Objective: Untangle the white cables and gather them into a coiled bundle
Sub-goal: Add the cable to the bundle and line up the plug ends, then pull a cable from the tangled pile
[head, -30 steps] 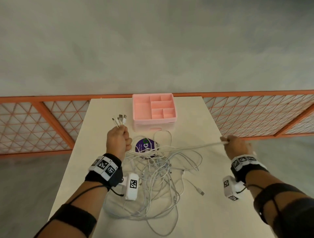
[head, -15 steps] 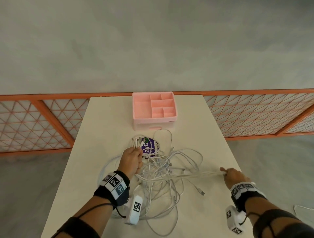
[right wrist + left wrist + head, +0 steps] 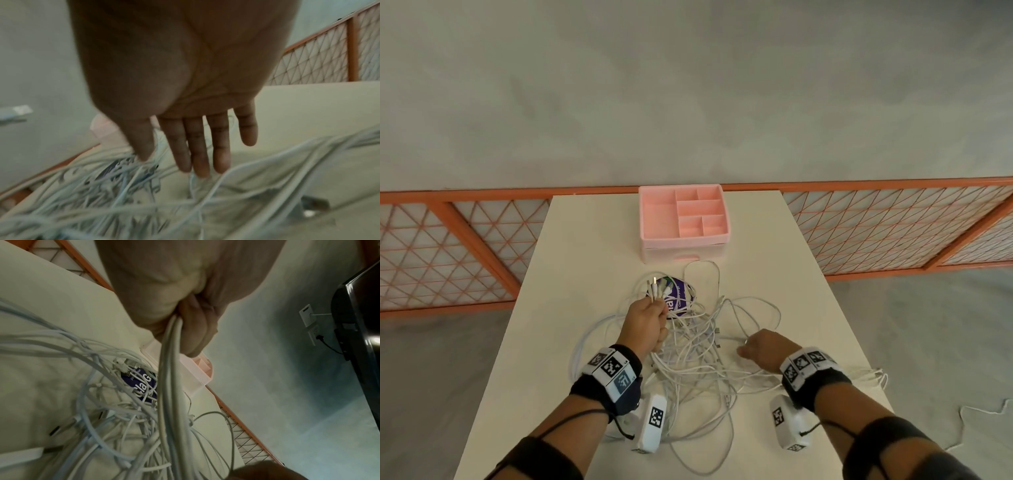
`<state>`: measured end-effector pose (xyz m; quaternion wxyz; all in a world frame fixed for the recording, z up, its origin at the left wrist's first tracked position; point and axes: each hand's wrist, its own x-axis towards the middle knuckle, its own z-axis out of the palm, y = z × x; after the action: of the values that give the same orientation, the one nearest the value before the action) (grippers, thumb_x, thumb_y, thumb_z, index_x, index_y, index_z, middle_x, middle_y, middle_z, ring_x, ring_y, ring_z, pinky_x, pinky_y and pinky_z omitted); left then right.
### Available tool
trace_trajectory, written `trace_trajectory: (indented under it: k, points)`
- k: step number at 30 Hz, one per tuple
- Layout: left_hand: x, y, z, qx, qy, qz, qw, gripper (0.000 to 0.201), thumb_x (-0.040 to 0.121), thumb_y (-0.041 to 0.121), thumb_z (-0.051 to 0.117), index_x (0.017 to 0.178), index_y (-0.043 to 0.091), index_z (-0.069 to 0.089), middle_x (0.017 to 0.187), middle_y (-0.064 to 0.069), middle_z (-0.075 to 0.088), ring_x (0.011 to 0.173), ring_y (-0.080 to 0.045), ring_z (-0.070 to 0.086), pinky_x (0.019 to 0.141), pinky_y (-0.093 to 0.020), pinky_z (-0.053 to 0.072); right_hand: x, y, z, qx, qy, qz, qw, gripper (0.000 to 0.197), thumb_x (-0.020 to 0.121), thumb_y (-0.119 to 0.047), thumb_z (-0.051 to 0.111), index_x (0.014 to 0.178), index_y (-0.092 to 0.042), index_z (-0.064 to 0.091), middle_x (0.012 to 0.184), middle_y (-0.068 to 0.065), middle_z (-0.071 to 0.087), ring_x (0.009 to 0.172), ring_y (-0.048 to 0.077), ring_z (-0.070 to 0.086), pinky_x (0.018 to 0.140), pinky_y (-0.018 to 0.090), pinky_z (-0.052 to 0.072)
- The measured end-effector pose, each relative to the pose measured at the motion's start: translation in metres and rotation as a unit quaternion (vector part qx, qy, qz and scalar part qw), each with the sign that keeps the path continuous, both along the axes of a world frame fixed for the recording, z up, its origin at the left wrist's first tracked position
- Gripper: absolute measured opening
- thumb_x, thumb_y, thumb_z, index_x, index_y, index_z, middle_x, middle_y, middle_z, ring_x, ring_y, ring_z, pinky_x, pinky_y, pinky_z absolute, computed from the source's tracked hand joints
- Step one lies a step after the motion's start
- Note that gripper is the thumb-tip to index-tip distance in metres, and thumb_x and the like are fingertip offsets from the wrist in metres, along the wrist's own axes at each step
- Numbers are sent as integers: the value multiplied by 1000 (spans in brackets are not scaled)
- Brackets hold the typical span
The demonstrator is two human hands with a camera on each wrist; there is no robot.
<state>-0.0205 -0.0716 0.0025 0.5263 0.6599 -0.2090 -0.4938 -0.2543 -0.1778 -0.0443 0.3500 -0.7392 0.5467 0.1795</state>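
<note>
White cables (image 3: 698, 356): four plug ends in left hand (image 3: 645, 322).

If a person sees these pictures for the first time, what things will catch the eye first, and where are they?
First comes the heap of white cables tangled across the middle of the table. The left hand grips a bunch of cable ends above it, while the right hand reaches in with straight fingers. Behind stands a pink organizer tray at the far edge, and a purple packet lies under the cables.
</note>
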Motion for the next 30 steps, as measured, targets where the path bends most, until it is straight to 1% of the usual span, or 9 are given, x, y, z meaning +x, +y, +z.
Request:
trace_trajectory:
  k: [4,7,13,17,20,22,24,26,30]
  points:
    - [-3,5,3,2,-2,-2,1000,33,106,16,37,74,12,44,50,4,30,38,-9,22,41,-14,17,15,8,-18,-73,44,-24,996,35,95,-36,55,114,-6,60,118,13,64,106,28,63,79,28,46]
    - [-3,8,6,-5,5,-2,1000,33,106,16,37,74,12,44,49,5,30,37,-8,21,41,-14,17,16,17,-30,-78,71,-36,994,37,92,-33,59,119,-8,55,122,11,62,110,27,62,82,28,47]
    - [-2,5,11,-24,13,6,1000,33,106,16,37,74,12,43,48,6,30,37,-8,22,40,-15,18,12,20,-33,-78,53,-57,994,27,88,-22,58,113,-11,58,118,10,64,108,26,62,82,28,49]
    - [-2,0,15,-32,22,14,999,28,100,8,36,74,14,43,49,6,28,38,-9,20,43,-16,15,16,13,-15,-39,-39,-60,997,11,77,-15,65,80,-18,55,85,2,62,78,20,59,67,26,46]
    - [-2,-5,16,-32,28,24,999,25,94,5,32,74,15,43,51,5,27,41,-10,19,45,-16,14,26,4,15,37,-134,-51,989,18,84,-17,68,68,-20,60,66,1,63,60,18,59,61,30,52]
    - [-3,-8,17,-32,34,31,998,25,95,6,33,74,15,44,51,5,27,41,-10,19,46,-16,14,34,-3,39,56,-199,-32,978,28,91,-22,67,64,-17,66,59,4,63,53,17,56,56,27,49]
    - [-4,-11,19,-32,39,35,998,26,96,7,34,74,14,45,50,5,28,40,-9,20,44,-15,15,47,-7,62,27,-264,-24,964,26,93,-25,65,76,-8,73,62,9,65,56,19,55,57,28,48]
    - [-5,-13,21,-31,45,41,998,25,97,7,36,75,14,46,49,5,28,38,-9,21,42,-14,17,61,-8,80,0,-348,-58,936,23,95,-19,62,89,1,72,63,11,63,58,22,55,59,28,48]
    - [-4,-16,26,-34,51,44,997,24,99,9,38,77,12,49,48,6,32,37,-8,25,39,-14,18,89,-1,107,-25,-486,-150,860,17,97,-14,59,96,2,67,56,7,53,46,23,51,47,26,44]
